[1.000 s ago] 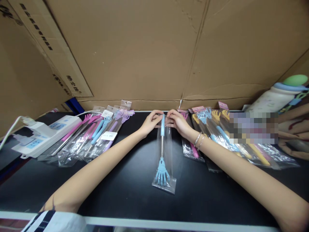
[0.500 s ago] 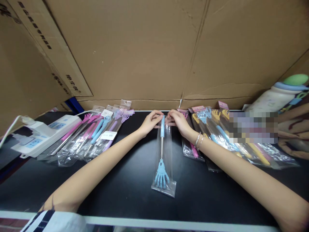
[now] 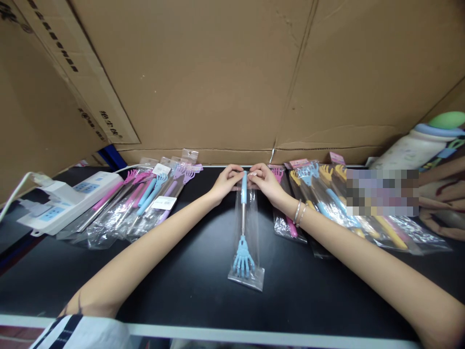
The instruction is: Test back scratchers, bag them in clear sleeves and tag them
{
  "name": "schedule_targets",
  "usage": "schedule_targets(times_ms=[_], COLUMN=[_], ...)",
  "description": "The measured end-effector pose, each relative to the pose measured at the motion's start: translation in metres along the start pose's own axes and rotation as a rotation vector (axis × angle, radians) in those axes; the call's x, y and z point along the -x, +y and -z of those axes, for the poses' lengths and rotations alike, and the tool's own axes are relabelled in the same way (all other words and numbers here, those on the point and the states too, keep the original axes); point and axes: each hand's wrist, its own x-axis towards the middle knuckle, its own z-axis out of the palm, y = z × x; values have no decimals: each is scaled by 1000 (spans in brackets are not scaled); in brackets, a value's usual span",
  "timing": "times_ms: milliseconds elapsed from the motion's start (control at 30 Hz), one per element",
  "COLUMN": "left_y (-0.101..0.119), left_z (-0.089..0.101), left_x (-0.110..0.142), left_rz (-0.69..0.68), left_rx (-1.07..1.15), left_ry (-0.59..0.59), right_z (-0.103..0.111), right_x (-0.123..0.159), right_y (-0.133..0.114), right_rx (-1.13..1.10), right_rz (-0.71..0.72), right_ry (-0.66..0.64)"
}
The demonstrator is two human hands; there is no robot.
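— So, where to look first?
— Midway on the black table [image 3: 181,295], at a blue backscratcher [image 3: 243,218] in a clear bag [image 3: 252,228], claw end [image 3: 243,259] nearest.
— And at the far end?
— Pinched narrowly by left hand [image 3: 225,185] and right hand [image 3: 268,185]: bag film, beside the handle [image 3: 244,189].
— Any likely trouble?
— Perhaps torn or crumpled film from uneven pulling; perhaps a slipped handle from a loosened grip.
— Around, and in the way?
— Rightward, partly hidden by the right forearm [image 3: 348,242], a bagged heap [image 3: 332,196] liable to snag; leftward, a second heap [image 3: 147,198] beside a power strip [image 3: 87,188]. Farther right, another person's hand [image 3: 445,198], then a bottle [image 3: 410,149]. Behind everything, blocking forward reach, a cardboard wall [image 3: 218,82].
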Motion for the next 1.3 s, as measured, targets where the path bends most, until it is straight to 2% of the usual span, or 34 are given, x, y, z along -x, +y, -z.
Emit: schedule_targets(times_ms=[333, 567, 767, 933, 1133, 1300], left_y=[4, 7, 7, 8, 14, 33], left_z=[6, 7, 7, 4, 2, 1], left_x=[-8, -7, -7, -4, -3, -2], left_rz=[187, 221, 195, 172, 109, 27], left_rx=[-8, -8, -6, -15, -37, -66], left_ry=[-60, -103, -93, -65, -44, 2], right_z=[0, -1, -1, 7, 15, 12], right_x=[0, 1, -1, -5, -9, -10], right_y=[-3, -5, -1, -3, -19, -41], right_rx=[89, 91, 13, -55, -88, -112], right_rz=[137, 137, 39, -136, -284, -302], right_ry=[50, 38, 36, 15, -1, -18])
